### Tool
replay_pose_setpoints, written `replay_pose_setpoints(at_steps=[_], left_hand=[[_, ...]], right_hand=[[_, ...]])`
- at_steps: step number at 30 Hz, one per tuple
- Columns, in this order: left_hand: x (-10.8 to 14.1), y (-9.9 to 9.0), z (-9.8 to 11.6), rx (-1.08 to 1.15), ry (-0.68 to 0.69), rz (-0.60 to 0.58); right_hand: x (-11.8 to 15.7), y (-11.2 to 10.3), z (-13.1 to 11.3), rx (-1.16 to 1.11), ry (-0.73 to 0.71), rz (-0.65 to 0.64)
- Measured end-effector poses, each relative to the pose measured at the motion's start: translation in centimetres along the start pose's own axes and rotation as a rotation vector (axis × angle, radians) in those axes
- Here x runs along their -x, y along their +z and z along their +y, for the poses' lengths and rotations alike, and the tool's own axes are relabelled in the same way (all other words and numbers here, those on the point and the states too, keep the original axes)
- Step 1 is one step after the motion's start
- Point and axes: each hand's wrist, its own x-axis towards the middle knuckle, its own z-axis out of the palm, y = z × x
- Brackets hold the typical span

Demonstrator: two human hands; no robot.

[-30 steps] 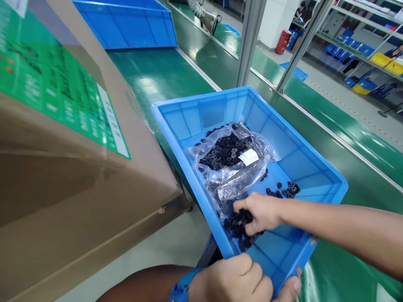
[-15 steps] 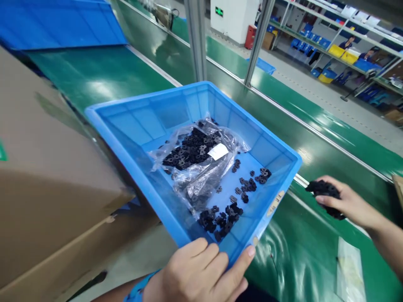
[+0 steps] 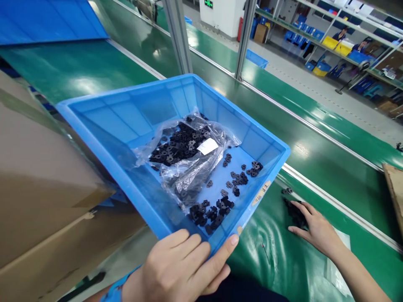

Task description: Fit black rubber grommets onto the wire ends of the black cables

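Observation:
A blue plastic bin (image 3: 118,165) sits tilted across the view. My left hand (image 3: 184,262) is closed on its near corner, with the index finger laid along the rim. In the bin lies a clear plastic bag (image 3: 201,172) of small black plastic parts (image 3: 176,147), with a white label (image 3: 208,146) on top. More loose black parts (image 3: 220,209) are scattered on the bin floor. On the right, my right hand (image 3: 315,226) is low over the green surface (image 3: 267,268), thumb and fingers apart around a heap of black parts (image 3: 294,213). Two or so parts (image 3: 286,191) lie just beyond it.
Cardboard boxes (image 3: 47,167) stand close on the left. A clear plastic bag (image 3: 338,268) lies under my right forearm. Metal posts (image 3: 178,37) rise behind the bin. Another blue bin (image 3: 50,21) is at upper left. People sit near far shelves (image 3: 315,42).
My right hand has come down and left with its handful of black parts, which now rest on the green surface, its grip loosened. My left hand stays on the bin corner. The view has shifted.

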Motion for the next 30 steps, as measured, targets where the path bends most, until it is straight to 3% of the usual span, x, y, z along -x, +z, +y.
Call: replay_pose_setpoints(at_steps=[3, 6, 9, 12, 14, 16, 19, 20, 22, 24, 26, 27, 30], left_hand=[[0.1, 0.0, -0.1, -0.001, -0.001, 0.0], [0.1, 0.0, -0.1, -0.003, 0.006, 0.012], [0.1, 0.1, -0.1, 0.001, 0.002, 0.039], [0.1, 0.2, 0.0, 0.001, -0.003, 0.043], [0.1, 0.3, 0.1, -0.003, -0.014, 0.058], [0.1, 0.4, 0.2, -0.001, -0.035, 0.08], [0.2, 0.6, 0.4, 0.005, -0.062, 0.106], [0.2, 0.7, 0.5, 0.005, -0.069, 0.108], [0.3, 0.8, 0.6, 0.004, -0.081, 0.104], [0.3, 0.8, 0.7, 0.001, -0.098, 0.109], [0.2, 0.6, 0.5, -0.005, -0.097, 0.109], [0.2, 0.5, 0.4, -0.011, -0.093, 0.095], [0.0, -0.1, 0.1, -0.038, -0.069, 0.017]], right_hand=[[1.1, -1.1, 0.3, 0.028, 0.019, -0.059], [2.3, -0.7, 1.5, 0.019, 0.051, 0.077], [2.5, 2.7, 2.7, -0.084, 0.124, 0.326], [1.1, 6.6, 2.5, -0.223, 0.187, 0.429], [-0.2, 6.7, 1.0, -0.303, 0.148, 0.485], [-1.4, 3.5, -1.6, -0.367, 0.076, 0.617], [-3.6, -5.3, -7.5, -0.377, -0.056, 0.896], [-4.9, -8.3, -9.9, -0.338, -0.191, 0.907], [-8.3, -12.7, -14.7, -0.143, -0.512, 0.549], [-12.6, -14.3, -18.8, 0.074, -0.624, 0.021], [-16.8, -13.4, -21.5, 0.341, -0.454, -0.352], [-18.5, -12.5, -22.3, 0.44, -0.36, -0.456], [-21.3, -10.0, -22.7, 0.547, -0.205, -0.578]])
